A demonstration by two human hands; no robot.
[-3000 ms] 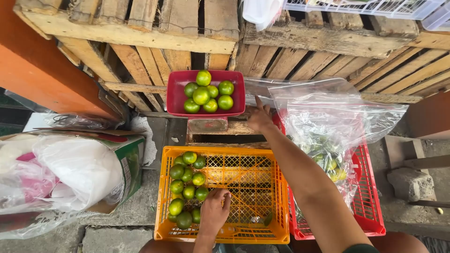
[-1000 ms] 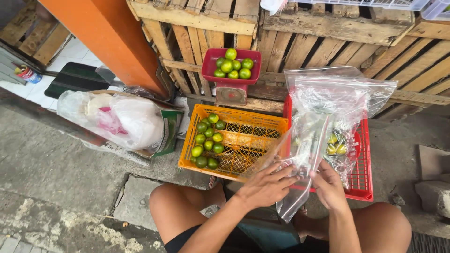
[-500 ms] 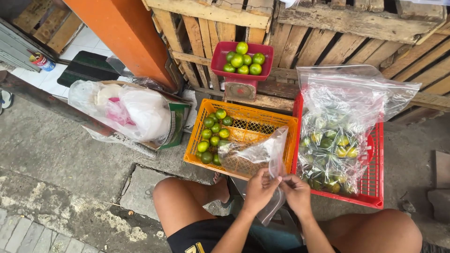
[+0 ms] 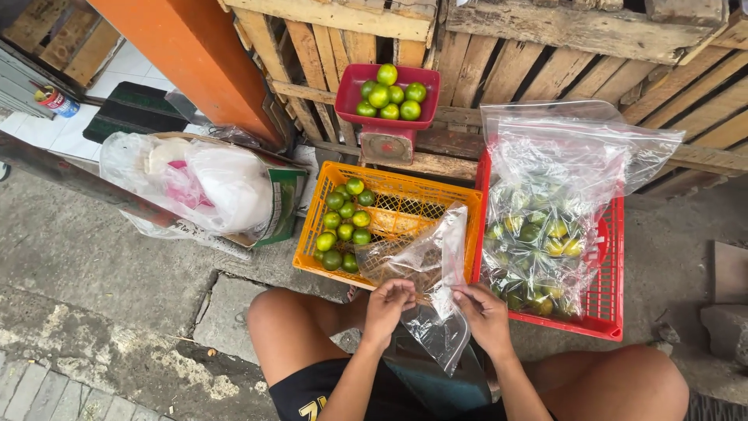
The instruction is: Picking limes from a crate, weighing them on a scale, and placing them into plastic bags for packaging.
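both hands are pinching the same small clear plastic bag [image 4: 436,273] just above the knees, left hand [image 4: 387,310] and right hand [image 4: 485,314] close together, fingers clamped on its edge. the bag hangs over the near rim of the orange crate [image 4: 405,193] with green limes [image 4: 344,222]. red crate [image 4: 612,257] with a big bagged load sits just right.

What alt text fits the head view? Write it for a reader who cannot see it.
Both hands, left hand and right hand, pinch a small clear plastic bag above the person's bare knees. Ahead sit an orange crate partly filled with green limes, a red crate holding a large bag of limes, and a red scale tray of limes against wooden pallets.
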